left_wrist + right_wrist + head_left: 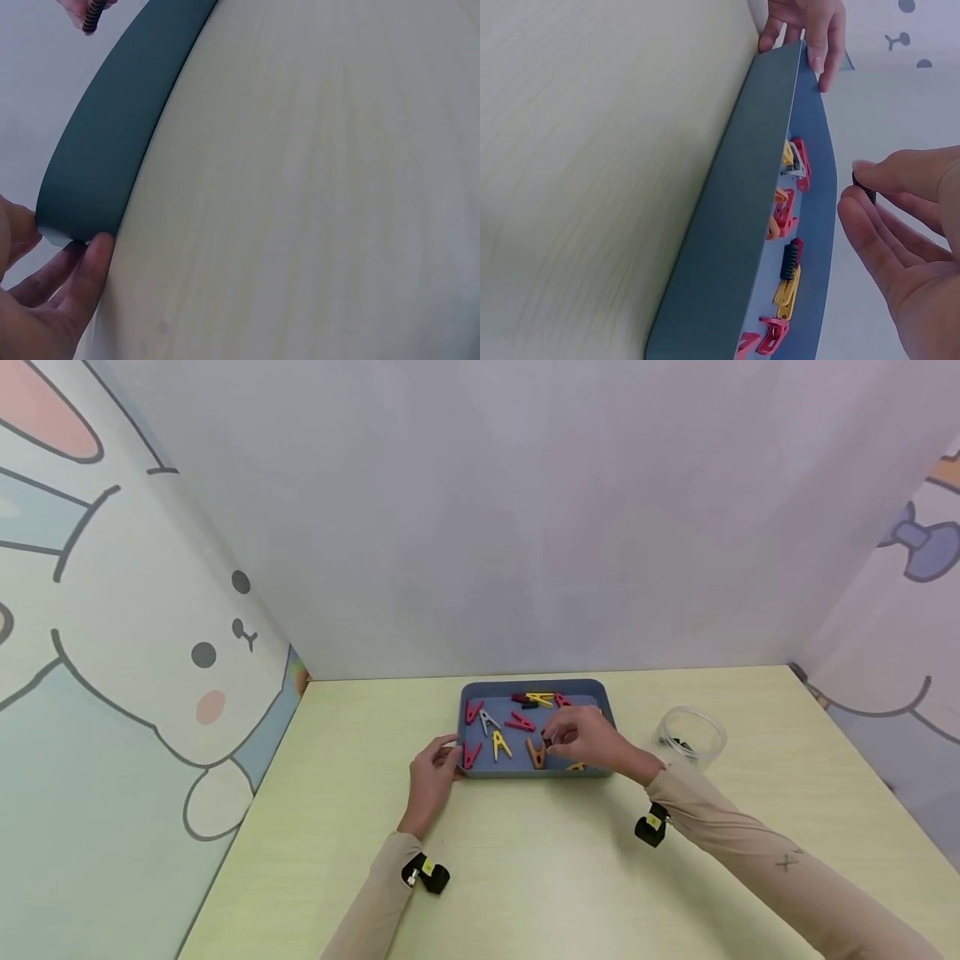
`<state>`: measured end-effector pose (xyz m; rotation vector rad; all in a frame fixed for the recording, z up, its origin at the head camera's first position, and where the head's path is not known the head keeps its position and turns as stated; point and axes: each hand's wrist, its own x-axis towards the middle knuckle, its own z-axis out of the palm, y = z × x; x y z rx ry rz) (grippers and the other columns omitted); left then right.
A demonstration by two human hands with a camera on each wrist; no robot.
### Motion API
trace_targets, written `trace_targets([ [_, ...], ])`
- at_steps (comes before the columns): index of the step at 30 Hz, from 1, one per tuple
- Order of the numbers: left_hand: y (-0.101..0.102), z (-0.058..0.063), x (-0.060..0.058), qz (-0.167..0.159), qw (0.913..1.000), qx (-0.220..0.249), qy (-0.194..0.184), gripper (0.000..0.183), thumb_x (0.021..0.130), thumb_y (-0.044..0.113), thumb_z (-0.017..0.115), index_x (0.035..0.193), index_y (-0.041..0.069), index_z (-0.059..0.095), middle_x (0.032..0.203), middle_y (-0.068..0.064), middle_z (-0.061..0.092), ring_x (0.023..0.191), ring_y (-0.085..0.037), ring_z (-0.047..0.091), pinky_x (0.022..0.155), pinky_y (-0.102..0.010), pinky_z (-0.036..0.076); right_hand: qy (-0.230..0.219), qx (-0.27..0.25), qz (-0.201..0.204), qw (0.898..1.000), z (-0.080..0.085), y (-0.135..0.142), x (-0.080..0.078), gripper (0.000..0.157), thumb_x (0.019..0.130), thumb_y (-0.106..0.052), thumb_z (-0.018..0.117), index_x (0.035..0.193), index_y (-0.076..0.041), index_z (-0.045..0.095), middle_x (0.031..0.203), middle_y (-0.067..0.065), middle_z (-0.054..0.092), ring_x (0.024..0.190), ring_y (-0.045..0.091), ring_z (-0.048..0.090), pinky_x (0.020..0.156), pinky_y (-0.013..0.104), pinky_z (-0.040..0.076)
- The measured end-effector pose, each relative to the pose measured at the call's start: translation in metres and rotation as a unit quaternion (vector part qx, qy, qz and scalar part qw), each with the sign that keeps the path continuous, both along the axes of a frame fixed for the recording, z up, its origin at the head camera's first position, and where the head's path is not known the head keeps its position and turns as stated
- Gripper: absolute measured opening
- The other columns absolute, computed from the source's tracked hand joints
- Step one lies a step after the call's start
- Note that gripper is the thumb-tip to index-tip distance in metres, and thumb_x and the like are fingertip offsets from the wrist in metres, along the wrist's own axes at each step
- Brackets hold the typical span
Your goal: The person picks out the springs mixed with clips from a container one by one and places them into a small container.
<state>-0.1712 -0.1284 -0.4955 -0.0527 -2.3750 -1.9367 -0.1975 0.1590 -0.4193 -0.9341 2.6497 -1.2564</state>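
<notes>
Apparently partway: right hand (592, 739) pinches 1 ribbed piece (93, 19), left hand (433, 777) grips the tray (495, 774) at its near-left corner, another dark piece (790, 260) remaining by its far edge.

We look forward and down from the head, farther off; both wrist views, closer, share the tray (727, 195).

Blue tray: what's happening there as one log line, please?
right hand: pinches dark ridged piece over blue tray | left hand: holds tray corner | inside: coloured clips | right of tray: clear round container
</notes>
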Motion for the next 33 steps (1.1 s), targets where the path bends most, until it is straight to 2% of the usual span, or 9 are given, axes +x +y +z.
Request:
trace_targets([
  [6, -0.002, 0.0, -0.003, -0.011, 0.9996, 0.012, -0.021, 0.03, 0.095, 0.01, 0.058, 0.122, -0.004, 0.059, 0.104, -0.028, 0.063, 0.086, -0.042, 0.064, 0.066, -0.046, 0.058, 0.006, -0.009, -0.006, 1.0, 0.0, 0.004, 0.004, 0.012, 0.078, 0.0, 0.074, 0.089, -0.001, 0.073, 0.097, 0.008, 0.066, 0.072, 0.011, 0.062, 0.064, 0.025, 0.056],
  [8, -0.002, 0.0, -0.003, -0.008, 0.9997, 0.013, -0.018, 0.03, 0.095, 0.01, 0.058, 0.121, -0.003, 0.059, 0.103, -0.028, 0.064, 0.086, -0.041, 0.064, 0.065, -0.044, 0.058, 0.003, -0.009, -0.008, 1.0, 0.0, 0.006, 0.005, 0.011, 0.078, -0.001, 0.075, 0.089, -0.001, 0.073, 0.097, 0.006, 0.066, 0.072, 0.01, 0.062, 0.064, 0.025, 0.056],
  [13, 0.0, 0.0, -0.002, 0.008, 0.9999, 0.001, -0.008, 0.028, 0.095, 0.016, 0.06, 0.12, 0.003, 0.063, 0.1, -0.018, 0.067, 0.082, -0.031, 0.067, 0.061, -0.032, 0.059, -0.007, -0.012, -0.017, 1.0, 0.0, 0.01, 0.009, 0.012, 0.078, -0.003, 0.076, 0.089, -0.006, 0.074, 0.098, 0.004, 0.066, 0.075, 0.012, 0.061, 0.066, 0.026, 0.056],
  [19, 0.0, -0.001, -0.001, 0.009, 0.9999, 0.001, -0.009, 0.028, 0.095, 0.016, 0.06, 0.12, 0.005, 0.063, 0.099, -0.016, 0.067, 0.08, -0.027, 0.067, 0.061, -0.032, 0.059, -0.005, -0.014, -0.032, 0.999, -0.002, 0.017, 0.012, 0.011, 0.077, -0.005, 0.077, 0.088, -0.008, 0.075, 0.099, 0.003, 0.066, 0.081, 0.014, 0.061, 0.069, 0.025, 0.056],
  [24, -0.001, -0.003, -0.002, 0.005, 0.9998, 0.007, -0.021, 0.029, 0.095, 0.016, 0.059, 0.121, 0.004, 0.063, 0.102, -0.019, 0.066, 0.083, -0.031, 0.067, 0.063, -0.034, 0.059, 0.016, -0.032, -0.031, 0.999, -0.003, 0.023, 0.017, 0.012, 0.076, -0.003, 0.077, 0.087, -0.005, 0.074, 0.099, 0.005, 0.066, 0.08, 0.016, 0.061, 0.066, 0.025, 0.057],
  [26, -0.001, 0.0, -0.001, -0.001, 0.9996, 0.013, -0.025, 0.029, 0.095, 0.014, 0.059, 0.121, 0.002, 0.062, 0.103, -0.022, 0.065, 0.085, -0.034, 0.066, 0.065, -0.039, 0.059, 0.017, -0.032, -0.033, 0.999, -0.002, 0.025, 0.018, 0.013, 0.076, -0.003, 0.077, 0.087, -0.009, 0.074, 0.099, 0.004, 0.066, 0.08, 0.016, 0.061, 0.066, 0.025, 0.057],
  [30, 0.0, 0.017, 0.005, -0.014, 0.9995, 0.019, -0.023, 0.03, 0.095, 0.008, 0.057, 0.122, -0.003, 0.059, 0.104, -0.028, 0.063, 0.087, -0.041, 0.064, 0.068, -0.046, 0.058, 0.012, -0.033, -0.041, 0.999, -0.002, 0.029, 0.02, 0.015, 0.077, -0.004, 0.077, 0.088, -0.014, 0.074, 0.1, 0.002, 0.066, 0.084, 0.015, 0.061, 0.068, 0.026, 0.056],
  [33, 0.002, 0.028, 0.01, -0.019, 0.9996, 0.013, -0.018, 0.03, 0.095, 0.007, 0.056, 0.123, -0.004, 0.058, 0.105, -0.028, 0.062, 0.088, -0.041, 0.064, 0.069, -0.048, 0.057, 0.01, -0.036, -0.045, 0.998, 0.0, 0.032, 0.022, 0.015, 0.077, -0.004, 0.078, 0.088, -0.013, 0.074, 0.1, 0.002, 0.067, 0.087, 0.016, 0.062, 0.071, 0.027, 0.057],
])
